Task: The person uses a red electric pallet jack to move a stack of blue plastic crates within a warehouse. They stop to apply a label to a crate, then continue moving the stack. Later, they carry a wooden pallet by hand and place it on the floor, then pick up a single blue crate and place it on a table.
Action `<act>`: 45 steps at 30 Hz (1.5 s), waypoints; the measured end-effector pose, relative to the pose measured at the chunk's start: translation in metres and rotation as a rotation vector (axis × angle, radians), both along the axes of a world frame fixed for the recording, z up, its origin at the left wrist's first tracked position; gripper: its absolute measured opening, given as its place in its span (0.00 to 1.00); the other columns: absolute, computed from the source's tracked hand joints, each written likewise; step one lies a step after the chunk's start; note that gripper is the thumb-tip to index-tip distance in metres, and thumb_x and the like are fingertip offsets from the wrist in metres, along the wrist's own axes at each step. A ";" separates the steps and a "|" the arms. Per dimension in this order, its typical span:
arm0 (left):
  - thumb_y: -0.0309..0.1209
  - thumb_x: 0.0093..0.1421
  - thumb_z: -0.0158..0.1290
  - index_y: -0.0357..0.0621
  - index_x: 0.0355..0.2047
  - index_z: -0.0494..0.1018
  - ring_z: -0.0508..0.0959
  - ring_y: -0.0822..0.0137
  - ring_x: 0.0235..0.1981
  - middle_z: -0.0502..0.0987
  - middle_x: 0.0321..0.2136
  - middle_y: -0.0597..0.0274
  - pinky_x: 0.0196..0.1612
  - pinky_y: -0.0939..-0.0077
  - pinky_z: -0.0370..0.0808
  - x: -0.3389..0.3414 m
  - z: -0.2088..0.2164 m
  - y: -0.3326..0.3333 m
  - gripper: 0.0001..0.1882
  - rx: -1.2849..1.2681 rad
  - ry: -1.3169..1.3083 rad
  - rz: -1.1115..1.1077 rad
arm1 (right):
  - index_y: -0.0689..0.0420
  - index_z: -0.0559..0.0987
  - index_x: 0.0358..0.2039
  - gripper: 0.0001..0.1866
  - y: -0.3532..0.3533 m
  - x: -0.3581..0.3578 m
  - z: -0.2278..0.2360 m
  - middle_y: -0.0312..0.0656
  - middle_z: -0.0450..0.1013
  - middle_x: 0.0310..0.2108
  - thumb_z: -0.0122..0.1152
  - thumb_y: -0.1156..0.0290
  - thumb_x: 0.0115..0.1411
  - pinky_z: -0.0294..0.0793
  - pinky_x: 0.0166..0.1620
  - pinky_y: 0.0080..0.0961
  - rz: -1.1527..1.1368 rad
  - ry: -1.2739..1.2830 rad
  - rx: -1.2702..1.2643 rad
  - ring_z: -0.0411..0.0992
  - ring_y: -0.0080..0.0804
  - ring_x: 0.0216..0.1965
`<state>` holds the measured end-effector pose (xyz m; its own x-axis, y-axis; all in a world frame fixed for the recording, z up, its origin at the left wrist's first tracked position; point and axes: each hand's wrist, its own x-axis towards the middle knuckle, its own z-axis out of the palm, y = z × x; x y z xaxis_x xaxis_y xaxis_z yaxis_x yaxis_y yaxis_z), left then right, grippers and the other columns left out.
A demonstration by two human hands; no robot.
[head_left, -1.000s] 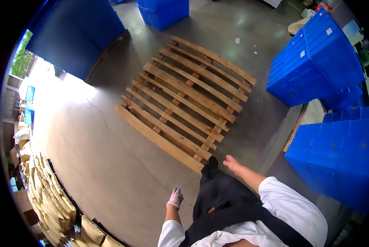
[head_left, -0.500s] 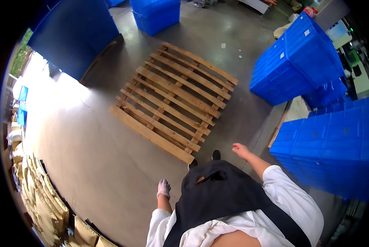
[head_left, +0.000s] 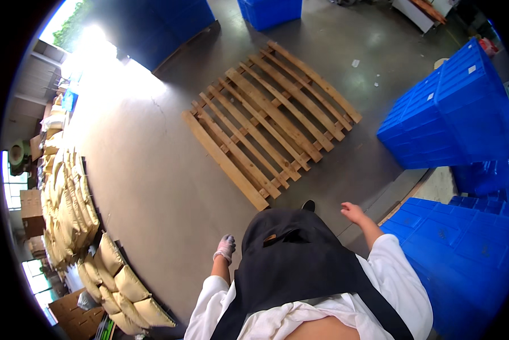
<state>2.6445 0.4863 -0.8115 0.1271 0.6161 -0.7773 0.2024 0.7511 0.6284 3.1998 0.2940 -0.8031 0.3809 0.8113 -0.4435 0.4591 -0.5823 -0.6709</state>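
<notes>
My left hand (head_left: 225, 248) wears a pale, thin glove and hangs beside my dark apron (head_left: 291, 255), over bare floor. Its fingers are loose and hold nothing that I can see. My right hand (head_left: 352, 212), bare, is held out on the other side with its fingers slightly bent and apart; nothing shows in it. Both hands are away from any object. In front of me a slatted wooden pallet (head_left: 271, 122) lies flat on the concrete floor, its near corner close to the apron. One dark shoe (head_left: 308, 205) shows beside that corner.
Blue plastic crates (head_left: 447, 107) are stacked at the right, and more blue crates (head_left: 458, 243) stand nearer beside my right arm. Another large blue stack (head_left: 152, 28) and a blue bin (head_left: 270, 12) are at the back. Tan sacks (head_left: 67, 209) are piled along the left.
My view has turned left, so the pallet and crates sit farther right and more sacks show. I am slightly closer to the pallet. Both hands stay beside my body without grasping anything.
</notes>
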 end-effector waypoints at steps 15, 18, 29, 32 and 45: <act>0.33 0.58 0.49 0.44 0.43 0.71 0.76 0.60 0.34 0.75 0.35 0.57 0.34 0.70 0.74 0.107 0.106 -0.002 0.13 0.485 0.541 -0.857 | 0.57 0.71 0.52 0.22 -0.117 0.092 -0.062 0.42 0.74 0.43 0.58 0.64 0.59 0.71 0.48 0.28 -0.613 0.339 0.085 0.72 0.31 0.44; 0.34 0.60 0.48 0.47 0.48 0.68 0.73 0.66 0.27 0.73 0.31 0.64 0.27 0.73 0.71 0.190 0.118 0.021 0.15 0.153 0.293 -0.478 | 0.59 0.72 0.50 0.21 -0.181 0.082 -0.107 0.39 0.74 0.35 0.58 0.65 0.58 0.73 0.38 0.28 -0.708 0.245 0.118 0.71 0.27 0.32; 0.42 0.60 0.46 0.45 0.46 0.72 0.70 0.69 0.19 0.73 0.24 0.63 0.24 0.73 0.69 0.363 0.136 0.113 0.19 0.547 0.248 -1.085 | 0.56 0.74 0.49 0.20 -0.180 0.171 -0.034 0.40 0.76 0.32 0.58 0.62 0.57 0.73 0.33 0.30 -0.897 0.315 -0.076 0.73 0.30 0.29; 0.43 0.59 0.46 0.44 0.49 0.71 0.73 0.67 0.23 0.75 0.26 0.60 0.27 0.70 0.71 0.362 0.159 0.140 0.22 0.474 0.454 -1.080 | 0.55 0.73 0.51 0.21 -0.093 0.217 -0.002 0.39 0.75 0.34 0.58 0.63 0.58 0.73 0.33 0.28 -0.891 0.340 0.066 0.72 0.27 0.30; 0.42 0.63 0.41 0.41 0.52 0.68 0.75 0.53 0.43 0.75 0.45 0.47 0.45 0.64 0.72 0.537 0.148 0.302 0.23 0.226 0.467 -0.847 | 0.53 0.75 0.50 0.20 0.091 0.395 0.107 0.40 0.77 0.43 0.60 0.63 0.57 0.72 0.47 0.28 -0.346 0.060 -0.049 0.74 0.31 0.44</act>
<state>3.1820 0.7886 -0.6631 0.3050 0.6033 -0.7369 0.8806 0.1162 0.4595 3.5950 0.3852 -0.6959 0.6012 0.6165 -0.5084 0.1899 -0.7283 -0.6584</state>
